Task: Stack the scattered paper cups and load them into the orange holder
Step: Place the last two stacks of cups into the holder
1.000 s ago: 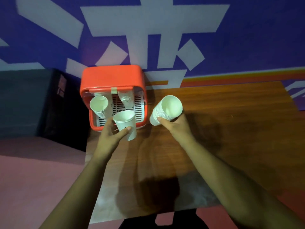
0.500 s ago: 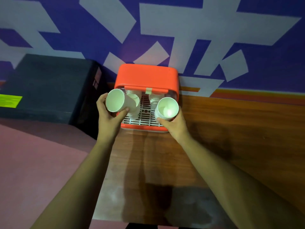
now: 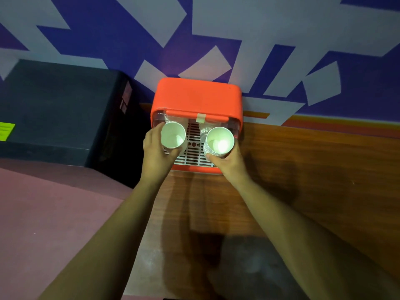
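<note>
Head view: left hand grips a paper cup and right hand grips a cup stack. Both are over the white grille of the orange holder. Cup mouths face the camera, long axes running down toward the grille. The holder sits on the bench.

Right cup stack: cup count too small to tell.
White grille: both sides covered.
Green label: cut by edge, print unreadable.
</note>
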`<action>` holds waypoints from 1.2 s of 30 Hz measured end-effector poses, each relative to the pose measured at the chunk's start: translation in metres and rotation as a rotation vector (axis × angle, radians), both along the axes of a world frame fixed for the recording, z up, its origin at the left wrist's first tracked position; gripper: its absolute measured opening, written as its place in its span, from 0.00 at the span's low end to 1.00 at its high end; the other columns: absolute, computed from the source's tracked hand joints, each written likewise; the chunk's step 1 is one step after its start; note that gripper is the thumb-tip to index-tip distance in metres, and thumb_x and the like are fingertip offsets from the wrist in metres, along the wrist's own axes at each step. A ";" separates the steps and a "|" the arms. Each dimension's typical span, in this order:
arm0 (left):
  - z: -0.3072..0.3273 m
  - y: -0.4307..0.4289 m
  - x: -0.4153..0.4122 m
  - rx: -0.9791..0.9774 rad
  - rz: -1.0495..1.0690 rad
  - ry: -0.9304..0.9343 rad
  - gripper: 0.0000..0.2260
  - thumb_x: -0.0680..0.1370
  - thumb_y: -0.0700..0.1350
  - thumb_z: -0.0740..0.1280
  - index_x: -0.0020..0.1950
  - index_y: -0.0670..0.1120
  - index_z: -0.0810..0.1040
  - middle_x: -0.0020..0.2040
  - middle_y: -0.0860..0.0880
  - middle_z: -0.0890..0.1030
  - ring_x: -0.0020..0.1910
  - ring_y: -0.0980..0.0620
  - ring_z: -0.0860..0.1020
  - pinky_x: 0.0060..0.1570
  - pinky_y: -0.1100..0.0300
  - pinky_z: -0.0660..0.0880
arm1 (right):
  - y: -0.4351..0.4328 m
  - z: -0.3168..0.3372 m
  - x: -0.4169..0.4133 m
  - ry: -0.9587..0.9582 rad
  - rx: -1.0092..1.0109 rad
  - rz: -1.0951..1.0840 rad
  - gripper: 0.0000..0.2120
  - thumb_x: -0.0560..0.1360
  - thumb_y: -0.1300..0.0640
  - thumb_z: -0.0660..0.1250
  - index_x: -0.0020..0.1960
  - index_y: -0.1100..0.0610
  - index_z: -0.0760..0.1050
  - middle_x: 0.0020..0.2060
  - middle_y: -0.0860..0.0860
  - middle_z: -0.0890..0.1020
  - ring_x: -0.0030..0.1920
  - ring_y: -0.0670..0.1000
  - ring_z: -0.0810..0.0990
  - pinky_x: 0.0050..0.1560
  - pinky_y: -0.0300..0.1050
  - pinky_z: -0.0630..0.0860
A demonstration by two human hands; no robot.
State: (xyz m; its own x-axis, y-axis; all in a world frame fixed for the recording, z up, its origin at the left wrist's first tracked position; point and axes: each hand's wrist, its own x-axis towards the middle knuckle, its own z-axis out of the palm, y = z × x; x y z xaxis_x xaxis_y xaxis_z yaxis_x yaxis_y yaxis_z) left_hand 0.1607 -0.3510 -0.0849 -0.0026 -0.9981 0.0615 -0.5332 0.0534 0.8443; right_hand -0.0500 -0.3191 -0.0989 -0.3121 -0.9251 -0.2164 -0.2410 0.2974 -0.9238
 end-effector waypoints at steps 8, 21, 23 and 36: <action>-0.020 -0.011 0.009 0.092 -0.098 0.070 0.42 0.73 0.48 0.79 0.82 0.55 0.61 0.76 0.50 0.70 0.74 0.57 0.68 0.71 0.63 0.70 | -0.008 -0.019 0.005 0.013 0.049 -0.008 0.41 0.63 0.55 0.81 0.72 0.50 0.66 0.64 0.48 0.76 0.65 0.48 0.75 0.66 0.50 0.74; -0.063 -0.025 0.005 0.212 -0.067 0.133 0.39 0.72 0.42 0.81 0.78 0.51 0.65 0.68 0.56 0.76 0.67 0.56 0.75 0.61 0.69 0.73 | -0.029 -0.035 0.015 0.077 0.052 0.005 0.40 0.64 0.58 0.81 0.71 0.54 0.66 0.66 0.50 0.76 0.66 0.49 0.73 0.66 0.42 0.71; -0.062 -0.026 0.003 0.233 -0.078 0.146 0.39 0.73 0.42 0.80 0.79 0.51 0.64 0.66 0.58 0.76 0.65 0.57 0.75 0.57 0.75 0.71 | -0.030 -0.034 0.016 0.074 0.029 -0.001 0.39 0.64 0.59 0.81 0.71 0.54 0.67 0.65 0.50 0.76 0.66 0.48 0.74 0.65 0.42 0.71; -0.063 -0.031 0.001 0.231 -0.086 0.171 0.39 0.74 0.47 0.80 0.80 0.54 0.62 0.68 0.61 0.74 0.69 0.58 0.73 0.59 0.74 0.68 | -0.033 -0.034 0.017 0.088 0.037 -0.015 0.40 0.65 0.59 0.80 0.72 0.53 0.66 0.66 0.50 0.76 0.66 0.48 0.74 0.63 0.38 0.70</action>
State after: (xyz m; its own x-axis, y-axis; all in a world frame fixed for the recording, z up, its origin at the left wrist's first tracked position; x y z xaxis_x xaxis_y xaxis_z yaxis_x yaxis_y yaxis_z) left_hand 0.1615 -0.3818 -0.1475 -0.0968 -0.9823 -0.1603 -0.3843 -0.1117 0.9164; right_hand -0.0330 -0.3516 -0.1328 -0.3451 -0.9121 -0.2215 -0.3159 0.3351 -0.8877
